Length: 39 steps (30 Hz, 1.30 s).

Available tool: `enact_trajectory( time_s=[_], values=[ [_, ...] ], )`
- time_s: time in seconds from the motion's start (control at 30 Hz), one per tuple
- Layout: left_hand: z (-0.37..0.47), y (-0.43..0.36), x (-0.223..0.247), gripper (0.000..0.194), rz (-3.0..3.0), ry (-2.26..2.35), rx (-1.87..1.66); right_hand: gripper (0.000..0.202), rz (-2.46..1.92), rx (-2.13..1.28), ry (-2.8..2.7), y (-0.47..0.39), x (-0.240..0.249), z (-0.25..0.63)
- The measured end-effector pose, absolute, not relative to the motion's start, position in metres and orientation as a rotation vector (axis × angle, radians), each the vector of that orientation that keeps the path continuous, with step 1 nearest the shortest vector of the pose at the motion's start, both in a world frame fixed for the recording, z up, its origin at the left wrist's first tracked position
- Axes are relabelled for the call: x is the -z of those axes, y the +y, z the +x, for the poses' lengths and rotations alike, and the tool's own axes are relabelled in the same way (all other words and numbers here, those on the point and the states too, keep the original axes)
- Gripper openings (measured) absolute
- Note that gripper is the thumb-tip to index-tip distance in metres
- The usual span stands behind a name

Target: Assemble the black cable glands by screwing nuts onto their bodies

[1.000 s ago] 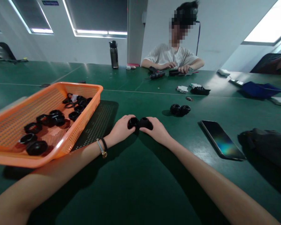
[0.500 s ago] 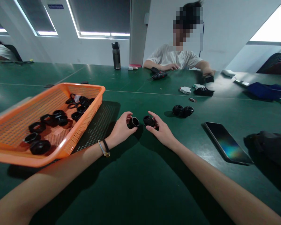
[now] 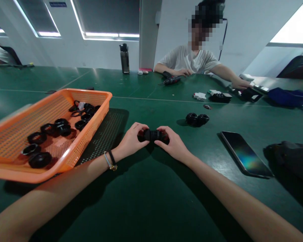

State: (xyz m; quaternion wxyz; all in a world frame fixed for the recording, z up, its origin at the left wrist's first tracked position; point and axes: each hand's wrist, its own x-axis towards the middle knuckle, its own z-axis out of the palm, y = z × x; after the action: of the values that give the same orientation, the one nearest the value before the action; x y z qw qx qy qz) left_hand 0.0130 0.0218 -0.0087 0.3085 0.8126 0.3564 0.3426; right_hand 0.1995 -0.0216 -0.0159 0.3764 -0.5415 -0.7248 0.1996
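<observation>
My left hand (image 3: 135,138) grips a black plastic nut (image 3: 145,134), fingers over its top and thumb beneath. My right hand (image 3: 173,143) closes around a black ribbed plastic fitting (image 3: 155,135). The two pieces meet end to end just above the green table, lined up sideways; how far one sits inside the other is hidden. To the left, an orange basket (image 3: 77,156) holds several loose black nuts and rings (image 3: 36,137). Right of my hands, a pair of black fittings (image 3: 197,119) stands on the table.
A phone (image 3: 244,154) and a dark cloth item (image 3: 293,158) lie to the right. Across the table (image 3: 151,201) sits a person (image 3: 192,62) with a power drill (image 3: 171,80) in front. Farther back are a bottle (image 3: 125,59), small white parts (image 3: 199,96) and a blue tray (image 3: 290,97).
My hands have come together, and the nut and the ribbed fitting, apart before, now touch end to end. The person opposite has moved a hand with a dark object to the right.
</observation>
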Motion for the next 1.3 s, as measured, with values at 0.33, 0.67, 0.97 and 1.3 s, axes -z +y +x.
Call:
enact_trajectory(
  time_s=[0.33,0.67,0.97,1.3],
  values=[
    [0.0120,0.0192,0.0030,0.039,2.104,0.893,-0.815,0.031,-1.326,-0.423,-1.889,-0.0251,0.0158,0.1988],
    [0.0104,0.0210,0.0094,0.041,1.924,0.889,-0.848,0.031,-1.212,-0.421,-1.863,-0.0258,0.0163,0.2002],
    [0.0097,0.0223,0.0070,0.039,1.849,0.877,-0.819,0.032,-1.249,-0.482,-1.840,-0.0264,0.0138,0.1999],
    [0.0105,0.0226,0.0079,0.042,1.823,0.830,-0.791,0.033,-1.233,-0.467,-1.842,-0.0300,0.0132,0.2002]
  ],
)
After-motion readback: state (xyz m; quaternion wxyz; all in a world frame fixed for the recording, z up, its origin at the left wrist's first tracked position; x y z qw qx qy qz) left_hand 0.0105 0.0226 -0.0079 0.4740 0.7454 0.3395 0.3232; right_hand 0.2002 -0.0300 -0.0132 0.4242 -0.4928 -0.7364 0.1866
